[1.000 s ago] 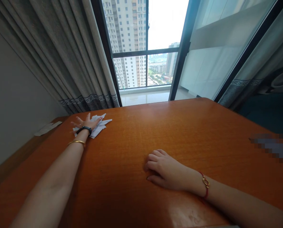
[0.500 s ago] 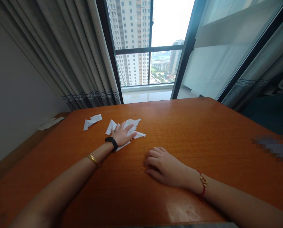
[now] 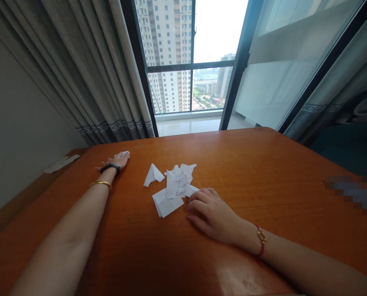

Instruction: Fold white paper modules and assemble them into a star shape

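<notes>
My left hand (image 3: 117, 160) reaches to the far left of the table, fingers spread flat over white paper scraps (image 3: 125, 154) that it mostly covers. Mid-table lies a loose pile of crumpled, folded white paper pieces (image 3: 178, 179). Just left of that pile a single folded scrap (image 3: 153, 174) stands apart. A flat folded paper (image 3: 167, 203) forms the near side of the pile. My right hand (image 3: 211, 213) rests on the table with loosely curled fingers, close to the pile's right edge; nothing shows in it.
The orange-brown wooden table (image 3: 263, 176) spans the view. Light papers (image 3: 61, 163) lie on a ledge at the left, below a grey curtain (image 3: 109, 82). A blurred-out object (image 3: 356, 195) sits at the table's right edge. A window door stands beyond the far edge.
My left hand has left the middle papers, which now lie nearer to me and to the right, and has moved left onto the far-left scraps. My right hand has barely moved.
</notes>
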